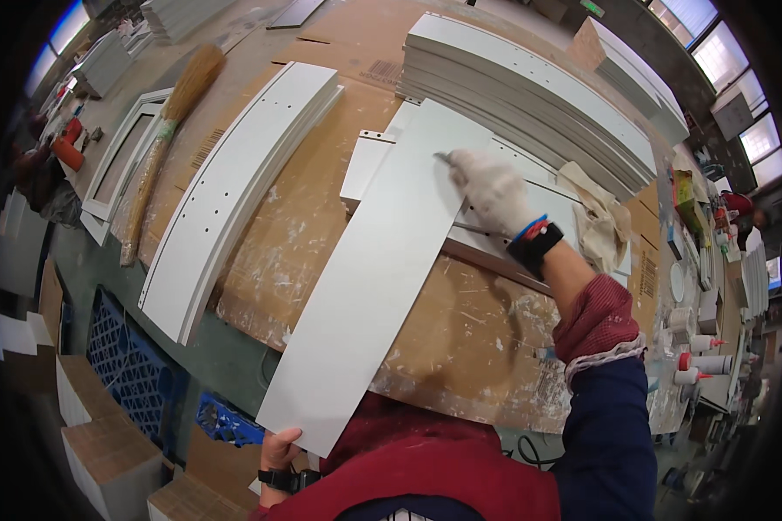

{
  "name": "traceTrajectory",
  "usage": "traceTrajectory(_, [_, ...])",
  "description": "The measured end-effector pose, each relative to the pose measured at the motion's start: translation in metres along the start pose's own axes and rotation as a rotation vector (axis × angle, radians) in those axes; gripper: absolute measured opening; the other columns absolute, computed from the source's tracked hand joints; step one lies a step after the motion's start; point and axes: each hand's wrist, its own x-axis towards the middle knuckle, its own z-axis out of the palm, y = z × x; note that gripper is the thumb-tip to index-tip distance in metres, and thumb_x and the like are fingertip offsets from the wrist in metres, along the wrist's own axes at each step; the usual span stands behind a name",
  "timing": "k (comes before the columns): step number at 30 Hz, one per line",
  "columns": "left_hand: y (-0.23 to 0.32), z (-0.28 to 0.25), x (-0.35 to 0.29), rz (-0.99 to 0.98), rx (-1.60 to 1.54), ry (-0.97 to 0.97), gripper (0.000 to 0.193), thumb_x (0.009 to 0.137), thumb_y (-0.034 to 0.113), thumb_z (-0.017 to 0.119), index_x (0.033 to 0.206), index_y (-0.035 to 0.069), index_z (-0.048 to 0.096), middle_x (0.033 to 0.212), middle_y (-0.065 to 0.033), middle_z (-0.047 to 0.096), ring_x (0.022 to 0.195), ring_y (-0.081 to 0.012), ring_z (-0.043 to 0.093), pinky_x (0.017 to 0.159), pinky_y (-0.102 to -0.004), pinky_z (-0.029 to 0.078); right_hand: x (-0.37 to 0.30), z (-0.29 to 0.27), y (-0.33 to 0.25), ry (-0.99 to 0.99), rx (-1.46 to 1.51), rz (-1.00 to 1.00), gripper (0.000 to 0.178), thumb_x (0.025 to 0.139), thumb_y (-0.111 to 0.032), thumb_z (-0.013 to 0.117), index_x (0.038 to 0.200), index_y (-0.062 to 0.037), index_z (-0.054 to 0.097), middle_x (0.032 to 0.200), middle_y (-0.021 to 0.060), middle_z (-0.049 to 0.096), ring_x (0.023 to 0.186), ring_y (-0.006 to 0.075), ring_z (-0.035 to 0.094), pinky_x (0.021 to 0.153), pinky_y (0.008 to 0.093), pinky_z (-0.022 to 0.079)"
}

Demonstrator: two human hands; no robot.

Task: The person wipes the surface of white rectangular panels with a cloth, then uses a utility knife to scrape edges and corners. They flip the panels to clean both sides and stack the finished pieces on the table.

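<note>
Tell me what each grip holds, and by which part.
Left grip: the board, by its near end. Right grip: apparently a small dark item; held part hidden.

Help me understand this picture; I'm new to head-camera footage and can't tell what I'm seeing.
There's no machine here, just a person's two hands. The single picture comes from a wide fisheye camera on their head, looking down, so straight edges bend.

The left hand grips the near end of a long white panel. The right hand, in a pale glove, holds something small and dark over the panel's far part; it's too small to identify.

Cardboard covers the work surface, bearing a tall stack of white panels, a smaller pile and a crumpled cloth.
</note>
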Motion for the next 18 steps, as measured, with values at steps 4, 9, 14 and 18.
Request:
traceTrajectory(4, [0.011,0.013,0.004,0.022,-0.001,0.020,0.063,0.067,0.008,0.065,0.125,0.001,0.044,0.114,-0.0126,0.056,0.104,-0.0271,0.057,0.088,-0.0382,0.047,0.033,0.000,0.070,-0.080,0.086,0.225,0.015,0.087,-0.020,0.051,0.096,-0.0093,0.056,0.091,0.0149,0.062,0.088,0.0327,0.060,0.075,0.0425,0.048])
traceTrajectory(9, [0.005,0.002,0.003,0.025,-0.023,0.082,0.062,0.067,0.009,0.064,0.125,0.000,0.045,0.114,-0.0130,0.055,0.104,-0.0273,0.057,0.088,-0.0383,0.047,0.039,-0.019,0.108,0.112,-0.226,0.354,0.019,0.088,-0.025,0.052,0.095,-0.0079,0.057,0.094,0.0171,0.063,0.092,0.0354,0.059,0.076,0.0439,0.047])
traceTrajectory(14, [0.003,-0.007,0.003,0.030,-0.042,0.153,0.063,0.069,0.014,0.066,0.126,0.000,0.044,0.115,-0.0129,0.055,0.106,-0.0279,0.056,0.090,-0.0391,0.046,0.016,-0.019,0.037,0.003,0.128,0.037,0.022,0.086,-0.022,0.053,0.101,-0.0066,0.059,0.092,0.0169,0.061,0.086,0.0357,0.059,0.076,0.0422,0.047])
traceTrajectory(18, [0.003,-0.006,0.003,0.101,-0.026,0.218,0.062,0.072,0.020,0.067,0.126,0.000,0.044,0.117,-0.0131,0.055,0.107,-0.0282,0.055,0.090,-0.0395,0.046,0.010,-0.007,-0.002,-0.128,-0.109,-0.154,0.012,0.088,-0.018,0.046,0.090,-0.0091,0.054,0.079,0.0111,0.059,0.077,0.0291,0.061,0.063,0.0387,0.048])
